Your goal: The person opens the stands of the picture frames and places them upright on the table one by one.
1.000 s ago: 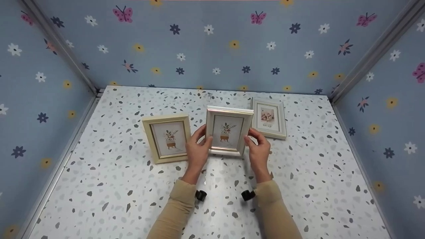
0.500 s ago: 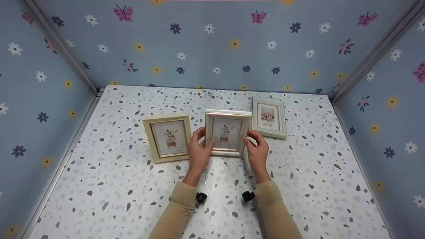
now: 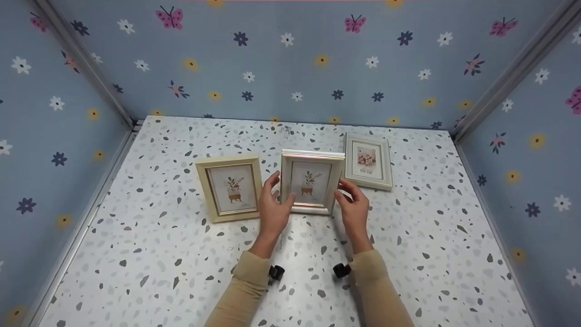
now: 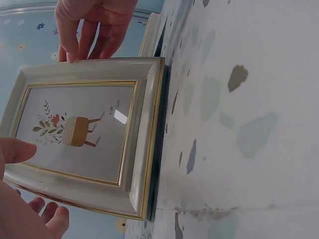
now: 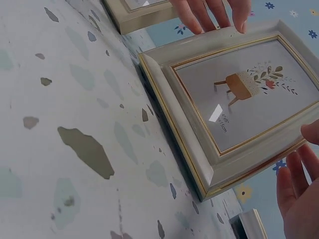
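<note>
A silver picture frame (image 3: 313, 181) with a potted-plant print stands upright, tilted back, its lower edge on the table. At its left side, my left hand (image 3: 274, 211) has its fingers spread, the thumb over the front border. My right hand (image 3: 354, 206) pinches the opposite side, thumb in front and fingers toward the back. In the left wrist view, the left fingers (image 4: 52, 216) lie just beside the frame's edge. The right wrist view shows the right fingers (image 5: 299, 172) along the other edge. Whatever supports the frame behind is hidden.
A cream-gold picture frame (image 3: 231, 188) stands close to the left hand. Behind and to the right, another frame (image 3: 368, 161) with a flower picture lies flat. The speckled white table (image 3: 445, 254) is walled by blue patterned panels (image 3: 299, 54).
The silver frame came down and slightly left in the first half second, then stayed put. My left fingers have since loosened and spread at its side; the right hand has barely shifted.
</note>
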`<action>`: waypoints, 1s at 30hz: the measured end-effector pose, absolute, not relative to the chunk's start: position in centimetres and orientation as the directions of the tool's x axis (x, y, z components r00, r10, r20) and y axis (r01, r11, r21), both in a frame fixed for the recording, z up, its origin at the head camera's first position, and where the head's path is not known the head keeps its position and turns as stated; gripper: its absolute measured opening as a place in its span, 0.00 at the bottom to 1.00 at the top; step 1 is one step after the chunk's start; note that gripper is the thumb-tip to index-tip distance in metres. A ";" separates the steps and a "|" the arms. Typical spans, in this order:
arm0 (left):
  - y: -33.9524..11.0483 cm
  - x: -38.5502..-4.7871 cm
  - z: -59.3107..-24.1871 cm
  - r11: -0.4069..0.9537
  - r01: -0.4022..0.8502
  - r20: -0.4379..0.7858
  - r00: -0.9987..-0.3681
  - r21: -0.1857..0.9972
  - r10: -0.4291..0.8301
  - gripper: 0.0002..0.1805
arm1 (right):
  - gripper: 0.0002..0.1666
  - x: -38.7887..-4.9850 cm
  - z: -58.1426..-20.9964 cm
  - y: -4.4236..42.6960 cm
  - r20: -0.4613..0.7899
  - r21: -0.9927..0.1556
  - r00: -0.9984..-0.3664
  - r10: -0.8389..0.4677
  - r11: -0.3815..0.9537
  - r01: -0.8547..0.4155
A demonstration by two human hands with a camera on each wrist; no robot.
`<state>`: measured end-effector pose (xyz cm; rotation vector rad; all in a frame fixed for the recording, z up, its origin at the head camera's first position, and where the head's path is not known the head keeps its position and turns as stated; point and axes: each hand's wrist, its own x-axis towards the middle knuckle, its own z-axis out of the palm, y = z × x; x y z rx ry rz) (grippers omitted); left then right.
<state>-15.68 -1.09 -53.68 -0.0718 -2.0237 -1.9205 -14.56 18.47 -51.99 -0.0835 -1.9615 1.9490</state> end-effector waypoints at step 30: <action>0.3 -13.4 -53.1 0.116 0.225 0.227 -0.974 0.967 -0.003 0.14 | 0.14 -13.1 -51.9 22.6 0.152 -0.988 -0.912 0.380 0.048 -0.145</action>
